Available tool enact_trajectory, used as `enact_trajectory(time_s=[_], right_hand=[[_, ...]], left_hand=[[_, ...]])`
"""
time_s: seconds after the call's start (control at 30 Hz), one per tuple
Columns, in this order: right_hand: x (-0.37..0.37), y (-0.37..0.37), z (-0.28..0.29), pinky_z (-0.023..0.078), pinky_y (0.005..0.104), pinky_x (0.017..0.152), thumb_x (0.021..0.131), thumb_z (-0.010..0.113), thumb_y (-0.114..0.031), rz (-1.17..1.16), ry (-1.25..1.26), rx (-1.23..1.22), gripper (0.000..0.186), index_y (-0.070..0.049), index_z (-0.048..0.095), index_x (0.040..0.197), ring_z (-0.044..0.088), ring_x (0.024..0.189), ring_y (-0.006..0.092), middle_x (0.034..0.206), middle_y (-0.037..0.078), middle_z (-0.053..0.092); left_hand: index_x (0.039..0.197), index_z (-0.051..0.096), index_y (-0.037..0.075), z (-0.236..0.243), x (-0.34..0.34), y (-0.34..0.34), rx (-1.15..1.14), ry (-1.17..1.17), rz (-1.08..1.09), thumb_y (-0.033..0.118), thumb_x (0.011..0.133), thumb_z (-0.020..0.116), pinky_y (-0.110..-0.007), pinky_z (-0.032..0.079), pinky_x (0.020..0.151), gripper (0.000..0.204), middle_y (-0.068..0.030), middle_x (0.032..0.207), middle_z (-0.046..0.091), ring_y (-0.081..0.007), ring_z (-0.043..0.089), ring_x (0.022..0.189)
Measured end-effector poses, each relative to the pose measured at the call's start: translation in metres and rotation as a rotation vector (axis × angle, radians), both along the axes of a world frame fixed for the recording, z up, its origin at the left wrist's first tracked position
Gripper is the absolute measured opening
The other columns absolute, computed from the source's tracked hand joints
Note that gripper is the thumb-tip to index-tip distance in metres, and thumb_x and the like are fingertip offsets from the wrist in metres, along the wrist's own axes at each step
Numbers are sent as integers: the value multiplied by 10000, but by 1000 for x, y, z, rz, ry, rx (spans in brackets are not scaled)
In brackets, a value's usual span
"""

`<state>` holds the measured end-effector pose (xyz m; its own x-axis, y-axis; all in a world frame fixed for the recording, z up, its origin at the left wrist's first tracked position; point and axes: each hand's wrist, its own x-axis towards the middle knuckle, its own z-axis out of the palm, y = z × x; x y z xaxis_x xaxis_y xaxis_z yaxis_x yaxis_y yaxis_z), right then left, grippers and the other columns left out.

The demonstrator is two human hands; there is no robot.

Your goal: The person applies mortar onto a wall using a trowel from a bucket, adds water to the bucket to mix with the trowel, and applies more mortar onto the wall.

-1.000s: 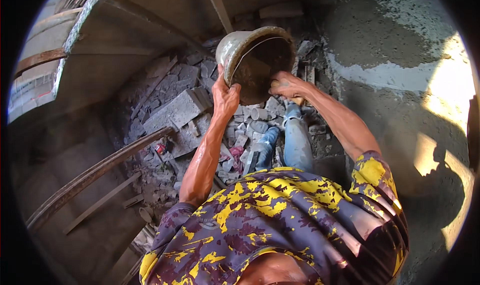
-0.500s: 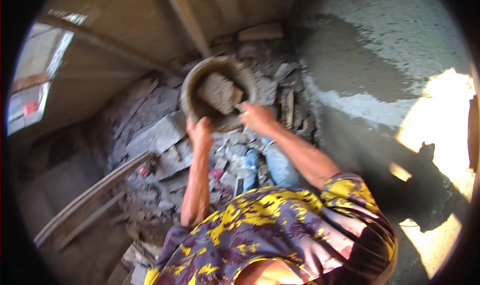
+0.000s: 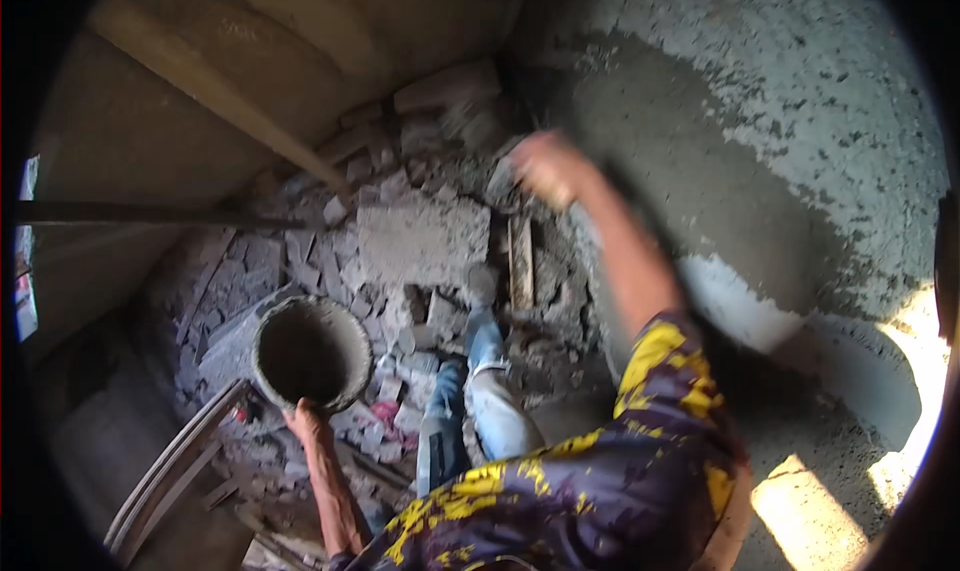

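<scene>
My left hand (image 3: 305,420) grips the near rim of a mortar-coated bucket (image 3: 310,356), held low on the left with its mouth upward and a dark, dirty inside. My right hand (image 3: 547,171) is out at arm's length in front, beside the plastered wall (image 3: 735,131) where it meets the rubble. Motion blur smears its fingers, and whether they hold anything cannot be told. A flat concrete slab (image 3: 420,236) lies among the broken pieces ahead of my legs.
Rubble (image 3: 395,326) covers the ground around my feet. A slanted wooden beam (image 3: 220,101) and a dark horizontal bar (image 3: 150,216) cross the upper left. Long curved strips (image 3: 175,466) stand at the lower left. A narrow strip of wood (image 3: 521,263) lies near the wall.
The bucket has moved down and leftward in my left hand. My right hand has come away from it and moved up and right toward the wall. The view has shifted too.
</scene>
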<state>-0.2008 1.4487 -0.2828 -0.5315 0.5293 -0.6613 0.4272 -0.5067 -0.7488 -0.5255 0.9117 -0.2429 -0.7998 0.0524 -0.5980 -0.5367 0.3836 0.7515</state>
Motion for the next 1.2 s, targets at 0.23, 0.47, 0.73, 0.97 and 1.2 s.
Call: enact_trajectory(time_s=[0.23, 0.47, 0.73, 0.97, 1.2], right_hand=[[23, -55, 230, 474, 272, 542, 879, 609, -279, -291, -160, 698, 388, -54, 564, 1192, 590, 630, 104, 805, 71, 651], [-31, -209, 238, 489, 408, 635, 825, 581, -287, 586, -280, 676, 401, 30, 596, 1070, 609, 721, 221, 811, 155, 644], [-177, -183, 273, 566, 411, 720, 703, 624, -85, 725, -537, 932, 267, 35, 689, 933, 671, 917, 365, 998, 256, 661], [-185, -220, 304, 569, 348, 681, 793, 586, -128, 982, -533, 1583, 296, 40, 653, 1028, 653, 944, 291, 1011, 181, 619], [-206, -205, 256, 549, 402, 595, 772, 609, -134, 944, -441, 1690, 224, 16, 587, 937, 654, 792, 326, 906, 185, 583]], left_hand=[[1117, 535, 29, -4, 0, -39, -57, -101, -54, -52, 684, 520, -304, 481, 580, 441, -44, 865, 578, -173, 570, 698], [1120, 553, 44, 85, 35, 131, 326, 22, -289, -2, 712, 570, -282, 373, 437, 411, -20, 812, 549, -110, 491, 609], [1108, 564, 23, 158, 58, 216, 500, 139, -491, -29, 709, 528, -252, 382, 547, 403, 7, 789, 562, -91, 469, 636], [1075, 567, 20, 184, 18, 196, 707, 263, -333, -34, 675, 524, -245, 396, 556, 406, -2, 809, 573, -91, 489, 646], [1103, 577, 21, 191, -2, 210, 581, 522, -413, -11, 705, 537, -247, 367, 512, 402, 28, 742, 541, -67, 440, 582]])
